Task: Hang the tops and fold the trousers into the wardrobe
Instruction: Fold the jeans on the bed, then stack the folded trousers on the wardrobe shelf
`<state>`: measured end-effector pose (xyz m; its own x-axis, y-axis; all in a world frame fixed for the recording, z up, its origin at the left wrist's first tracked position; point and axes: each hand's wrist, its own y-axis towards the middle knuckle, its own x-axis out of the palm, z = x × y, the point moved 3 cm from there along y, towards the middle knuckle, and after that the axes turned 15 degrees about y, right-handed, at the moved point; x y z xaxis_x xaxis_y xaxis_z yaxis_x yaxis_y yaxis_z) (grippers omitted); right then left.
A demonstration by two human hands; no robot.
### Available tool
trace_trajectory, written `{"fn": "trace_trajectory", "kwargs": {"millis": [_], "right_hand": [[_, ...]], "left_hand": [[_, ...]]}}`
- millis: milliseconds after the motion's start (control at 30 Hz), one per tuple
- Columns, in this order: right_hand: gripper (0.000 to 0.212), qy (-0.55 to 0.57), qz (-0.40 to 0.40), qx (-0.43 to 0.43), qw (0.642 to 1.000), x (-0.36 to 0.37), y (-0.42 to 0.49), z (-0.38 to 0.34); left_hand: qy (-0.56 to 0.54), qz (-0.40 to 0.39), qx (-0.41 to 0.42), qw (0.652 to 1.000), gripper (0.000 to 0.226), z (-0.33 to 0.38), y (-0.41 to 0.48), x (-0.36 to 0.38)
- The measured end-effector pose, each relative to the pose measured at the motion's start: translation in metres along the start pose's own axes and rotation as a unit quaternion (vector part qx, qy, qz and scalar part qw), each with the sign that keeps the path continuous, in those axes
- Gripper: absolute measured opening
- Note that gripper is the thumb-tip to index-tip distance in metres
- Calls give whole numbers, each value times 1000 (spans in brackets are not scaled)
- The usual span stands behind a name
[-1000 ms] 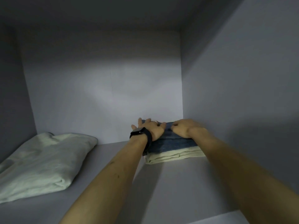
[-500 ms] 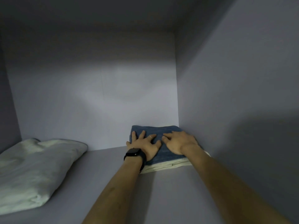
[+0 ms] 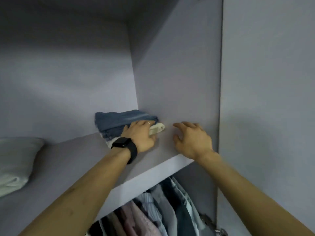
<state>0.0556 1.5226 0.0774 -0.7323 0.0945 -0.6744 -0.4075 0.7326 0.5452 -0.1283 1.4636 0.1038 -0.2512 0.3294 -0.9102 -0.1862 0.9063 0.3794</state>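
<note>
Folded blue jeans lie on top of folded cream trousers in the back right corner of the upper wardrobe shelf. My left hand, with a black watch on the wrist, rests against the front of this stack, fingers laid over its edge. My right hand hovers to the right of the stack, close to the side wall, fingers spread and loosely bent, holding nothing.
A pale folded cloth lies at the left of the shelf. Below the shelf, several tops hang in a row. The wardrobe's side panel stands right beside the stack.
Both hands were pressing flat on top of the jeans. Now the right hand has lifted off to the right, the left has slid to the stack's front, and the view has pulled back.
</note>
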Motion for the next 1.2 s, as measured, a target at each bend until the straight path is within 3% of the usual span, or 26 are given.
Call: {"fn": "trace_trajectory", "kwargs": {"millis": [167, 333, 433, 633, 767, 833, 1200], "right_hand": [[40, 0, 115, 37, 993, -105, -126, 47], [29, -78, 240, 89, 964, -212, -266, 79], [28, -152, 301, 146, 930, -273, -352, 99], [35, -265, 283, 302, 871, -362, -512, 132], [38, -318, 290, 410, 804, -418, -639, 135], [38, -323, 285, 445, 785, -431, -679, 134], [41, -332, 320, 651, 603, -471, -907, 96]], "left_hand": [[-90, 71, 136, 984, 55, 118, -40, -14], [-233, 144, 246, 930, 39, 255, -128, -30], [-270, 145, 327, 894, 34, 345, -194, -37], [-288, 88, 475, 827, 39, 511, -302, -60], [-272, 63, 557, 782, 43, 620, -370, -89], [-267, 54, 567, 778, 43, 654, -386, -94], [-254, -20, 711, 656, 45, 824, -559, -115]]}}
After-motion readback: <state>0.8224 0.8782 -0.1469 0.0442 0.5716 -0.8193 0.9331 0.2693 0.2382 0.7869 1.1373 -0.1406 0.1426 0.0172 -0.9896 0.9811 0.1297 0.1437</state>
